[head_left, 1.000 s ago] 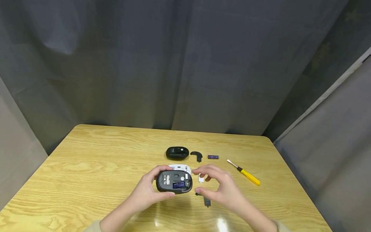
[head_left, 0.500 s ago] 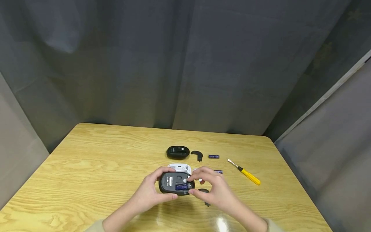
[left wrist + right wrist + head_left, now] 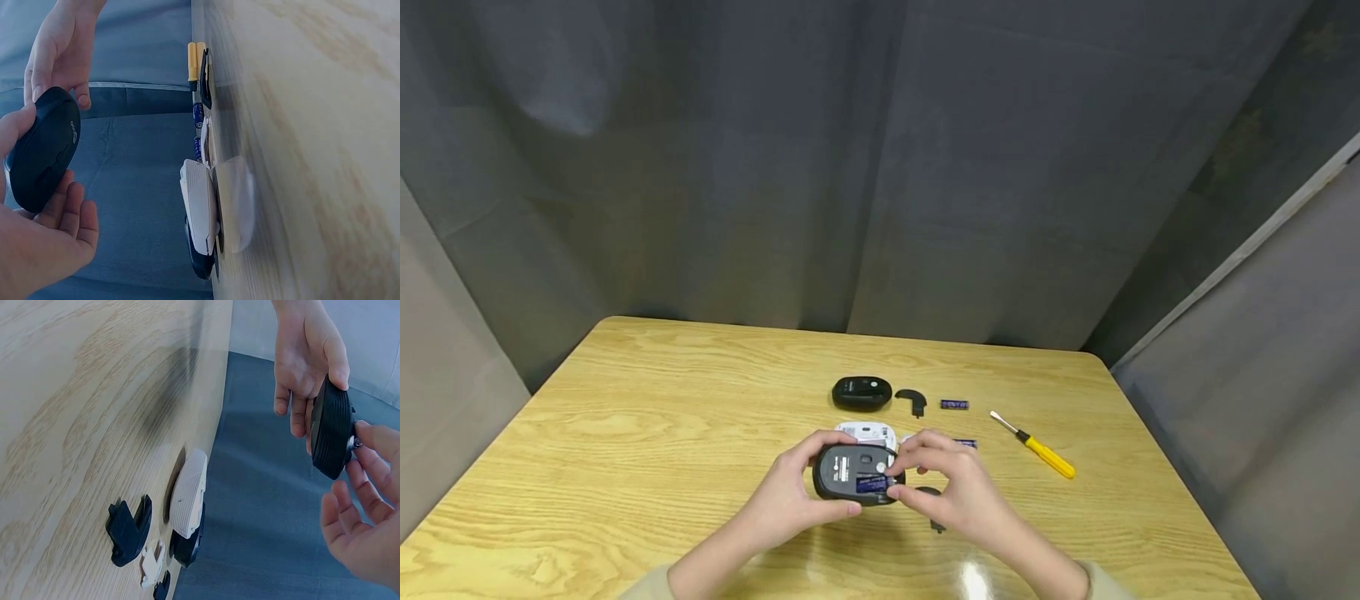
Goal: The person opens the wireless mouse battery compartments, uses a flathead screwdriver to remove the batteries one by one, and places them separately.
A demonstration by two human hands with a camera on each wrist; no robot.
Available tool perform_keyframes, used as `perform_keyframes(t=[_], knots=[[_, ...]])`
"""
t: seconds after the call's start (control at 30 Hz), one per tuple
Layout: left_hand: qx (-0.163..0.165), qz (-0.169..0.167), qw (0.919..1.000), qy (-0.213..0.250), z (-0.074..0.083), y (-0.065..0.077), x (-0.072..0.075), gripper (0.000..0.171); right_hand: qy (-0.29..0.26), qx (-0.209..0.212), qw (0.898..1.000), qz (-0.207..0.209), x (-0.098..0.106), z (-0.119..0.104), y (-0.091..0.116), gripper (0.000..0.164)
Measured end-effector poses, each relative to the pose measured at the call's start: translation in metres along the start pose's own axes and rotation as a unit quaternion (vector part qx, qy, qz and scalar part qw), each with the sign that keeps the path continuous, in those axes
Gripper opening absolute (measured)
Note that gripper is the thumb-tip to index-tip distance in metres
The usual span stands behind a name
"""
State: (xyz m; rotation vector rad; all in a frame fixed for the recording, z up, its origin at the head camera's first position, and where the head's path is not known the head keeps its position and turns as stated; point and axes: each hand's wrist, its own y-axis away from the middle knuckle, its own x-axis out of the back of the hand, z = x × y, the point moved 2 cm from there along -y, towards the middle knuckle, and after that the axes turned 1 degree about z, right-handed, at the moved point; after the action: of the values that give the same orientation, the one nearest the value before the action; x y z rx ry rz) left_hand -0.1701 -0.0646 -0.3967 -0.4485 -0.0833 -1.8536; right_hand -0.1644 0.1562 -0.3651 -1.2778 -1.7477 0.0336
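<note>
My left hand [image 3: 778, 492] holds a black computer mouse [image 3: 842, 460] upside down over the table, thumb along the near side and fingers along the far side. Its battery bay faces up, with a purple battery [image 3: 870, 484] in it at a slight slant. Thumb and forefinger of my right hand [image 3: 958, 487] pinch the battery's right end. A bit of shiny metal [image 3: 357, 442] shows between those fingertips in the right wrist view. The left wrist view shows the rounded top of the mouse [image 3: 50, 147], which hides the bay.
Behind the held mouse lie an upturned white mouse [image 3: 867, 430] and another black mouse [image 3: 861, 393]. A black battery cover [image 3: 915, 402], two loose batteries [image 3: 955, 404] and a yellow screwdriver [image 3: 1047, 457] are farther right. Another black cover [image 3: 129, 531] and a white cover [image 3: 152, 564] lie nearby.
My right hand has come left from beside the mouse to its battery bay and pinched the battery, whose right end now stands closer to the fingertips. The left hand shifted slightly right with the mouse.
</note>
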Motion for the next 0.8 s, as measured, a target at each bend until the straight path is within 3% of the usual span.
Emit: perform_keyframes(t=[0.27, 0.57, 0.8], knots=[[0.006, 0.004, 1.0000, -0.005, 0.001, 0.001, 0.002, 0.068, -0.013, 0.057, 0.998, 0.030, 0.006, -0.003, -0.004, 0.019], [0.001, -0.008, 1.0000, -0.002, 0.002, 0.000, 0.003, 0.067, -0.040, 0.043, 0.998, 0.026, 0.020, 0.005, 0.000, 0.019], [0.012, -0.018, 0.9995, -0.022, -0.005, -0.004, 0.000, 0.067, -0.040, -0.013, 0.999, 0.034, 0.036, 0.017, 0.011, 0.020]])
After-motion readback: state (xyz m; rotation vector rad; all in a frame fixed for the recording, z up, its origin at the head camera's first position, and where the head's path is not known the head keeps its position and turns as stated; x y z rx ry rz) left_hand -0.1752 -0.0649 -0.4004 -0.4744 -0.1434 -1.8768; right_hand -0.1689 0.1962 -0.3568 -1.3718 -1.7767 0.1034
